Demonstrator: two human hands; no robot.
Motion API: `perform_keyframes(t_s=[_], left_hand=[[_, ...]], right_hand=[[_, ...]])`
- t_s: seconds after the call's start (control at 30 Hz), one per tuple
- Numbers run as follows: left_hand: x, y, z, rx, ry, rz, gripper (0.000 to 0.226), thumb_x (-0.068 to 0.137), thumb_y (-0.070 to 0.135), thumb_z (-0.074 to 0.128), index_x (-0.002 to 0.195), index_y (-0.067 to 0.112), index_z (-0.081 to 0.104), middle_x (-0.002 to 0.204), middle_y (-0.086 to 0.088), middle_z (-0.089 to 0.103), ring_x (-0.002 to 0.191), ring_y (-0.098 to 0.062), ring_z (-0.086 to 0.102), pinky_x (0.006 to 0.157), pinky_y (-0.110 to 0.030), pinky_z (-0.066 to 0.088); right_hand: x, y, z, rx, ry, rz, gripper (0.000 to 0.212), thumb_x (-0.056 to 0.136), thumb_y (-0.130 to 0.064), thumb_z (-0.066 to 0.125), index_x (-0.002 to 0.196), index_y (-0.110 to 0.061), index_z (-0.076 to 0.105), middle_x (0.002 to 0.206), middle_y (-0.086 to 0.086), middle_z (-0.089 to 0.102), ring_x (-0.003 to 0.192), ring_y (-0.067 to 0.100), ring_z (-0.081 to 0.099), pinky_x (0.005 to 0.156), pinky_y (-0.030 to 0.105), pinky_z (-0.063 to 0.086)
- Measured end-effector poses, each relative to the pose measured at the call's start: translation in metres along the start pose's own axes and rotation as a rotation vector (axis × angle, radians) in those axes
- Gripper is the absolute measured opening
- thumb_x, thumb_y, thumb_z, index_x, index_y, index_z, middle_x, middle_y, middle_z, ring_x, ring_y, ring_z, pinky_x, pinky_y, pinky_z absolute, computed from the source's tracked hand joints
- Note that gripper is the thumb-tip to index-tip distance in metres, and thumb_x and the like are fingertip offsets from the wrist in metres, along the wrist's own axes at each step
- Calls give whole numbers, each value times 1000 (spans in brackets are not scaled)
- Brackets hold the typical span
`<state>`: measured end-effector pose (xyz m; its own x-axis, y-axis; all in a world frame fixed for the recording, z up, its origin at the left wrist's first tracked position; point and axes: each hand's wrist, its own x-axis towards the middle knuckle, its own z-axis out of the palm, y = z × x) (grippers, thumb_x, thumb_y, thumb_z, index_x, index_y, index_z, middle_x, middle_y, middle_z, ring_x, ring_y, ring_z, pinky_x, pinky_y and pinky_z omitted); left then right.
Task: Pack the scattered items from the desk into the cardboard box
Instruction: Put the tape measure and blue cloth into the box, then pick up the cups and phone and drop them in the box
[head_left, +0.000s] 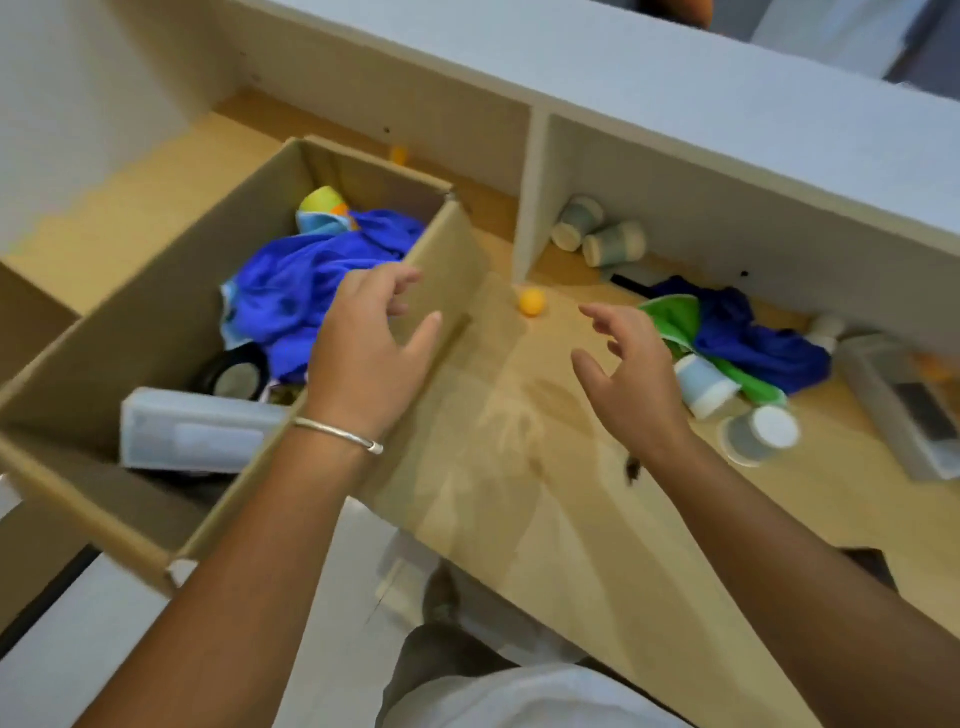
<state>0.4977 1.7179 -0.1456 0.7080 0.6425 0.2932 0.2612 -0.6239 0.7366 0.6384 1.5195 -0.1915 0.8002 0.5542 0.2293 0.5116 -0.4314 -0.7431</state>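
Left hand (371, 338): over right wall of cardboard box (130, 291), fingers relaxed, holding nothing. Right hand (631, 364): above bare desk (519, 415), fingers spread wide, empty. Beyond fingertips: orange ball (532, 302) near box flap edge. Farther right: cups (704, 385) against blue-green cloth (737, 338).

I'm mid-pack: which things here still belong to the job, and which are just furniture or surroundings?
Job:
cardboard box
orange ball
green and blue cloths
paper cups on the desk
two cups in the cubby
grey tray

Surroundings:
desk
shelf divider
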Motion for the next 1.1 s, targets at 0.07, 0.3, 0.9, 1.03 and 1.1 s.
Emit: perform_keyframes(t_s=[0.07,0.3,0.9,1.03,1.1], left_hand=[[-4,18,34,-6,-64,46,38,80,16,73,116,16,61,108,-5,57,87,-15,62,85,-27,49],[-36,65,157,39,-300,92,45,82,26,71,124,23,57,109,1,55,95,-13,61,77,-36,53],[-107,141,382,267,-611,202,90,69,40,83,144,22,37,142,-11,41,131,-29,37,99,-46,42],[-108,136,381,225,-541,176,65,75,33,75,134,23,49,129,-8,48,117,-28,47,85,-47,50],[-107,134,374,191,-524,176,61,75,30,73,132,23,51,127,-7,51,114,-28,50,85,-42,49]], right_hand=[[-15,32,-27,-24,31,87,45,85,-12,65,128,-22,54,119,-7,52,111,8,49,98,36,45],[-74,128,-116,-106,146,303,45,83,-10,67,126,-18,56,124,0,54,112,14,51,91,19,35],[-221,275,-208,-456,-160,539,73,76,-45,73,138,-24,41,137,3,43,121,24,44,91,37,46],[-225,271,-187,-470,-143,545,67,75,-41,73,133,-26,43,128,0,49,112,22,44,77,33,46],[-220,268,-180,-378,-117,594,67,75,-33,75,133,-28,42,127,0,47,111,21,42,74,32,46]])
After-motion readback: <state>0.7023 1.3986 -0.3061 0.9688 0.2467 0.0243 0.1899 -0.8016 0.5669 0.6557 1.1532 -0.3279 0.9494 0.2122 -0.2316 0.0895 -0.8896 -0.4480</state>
